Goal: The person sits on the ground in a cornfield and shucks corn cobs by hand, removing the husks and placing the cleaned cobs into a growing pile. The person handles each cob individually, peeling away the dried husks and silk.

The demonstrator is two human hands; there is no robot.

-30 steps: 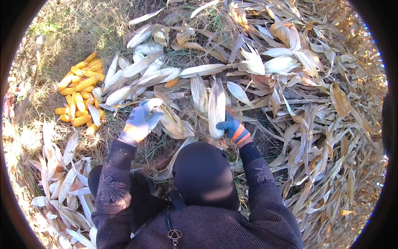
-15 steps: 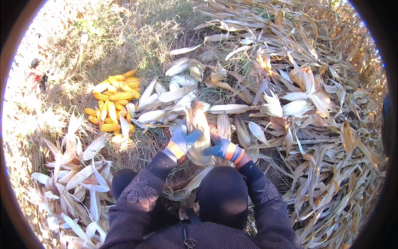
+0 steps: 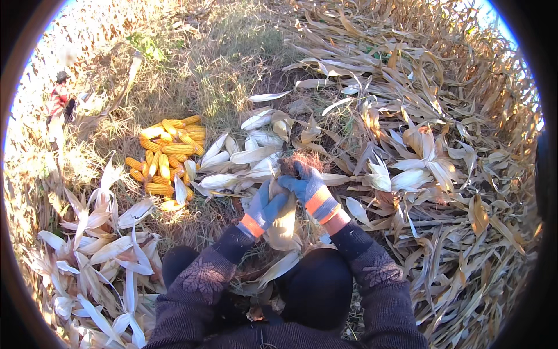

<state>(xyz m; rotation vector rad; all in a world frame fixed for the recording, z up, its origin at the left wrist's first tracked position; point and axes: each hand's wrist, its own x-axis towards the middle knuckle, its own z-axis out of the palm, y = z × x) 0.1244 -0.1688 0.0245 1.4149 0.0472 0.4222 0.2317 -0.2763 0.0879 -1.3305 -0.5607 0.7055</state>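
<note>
An ear of corn [image 3: 283,228] in pale dry husk is held upright between my gloved hands, in front of my knees. My left hand [image 3: 265,208], in a blue-grey glove with an orange band, is closed around the ear's left side. At the silk end my right hand [image 3: 308,189] is closed, its fingers gripping the top of the husk. Reddish-brown corn silk [image 3: 302,161] sticks out just beyond those fingers. Whether any kernels show under the husk is hidden by the gloves.
A pile of bare yellow corn cobs [image 3: 171,151] lies ahead to the left. Beside it are several unhusked ears [image 3: 256,154]. Loose husks [image 3: 110,244] heap at the near left; dry stalks and leaves [image 3: 459,250] cover the right. Far left, a red-clad figure [image 3: 60,102] is blurred.
My right hand has moved from the ear's lower right side up to its silk end and closed there. My left hand still holds the ear, slightly lower in view.
</note>
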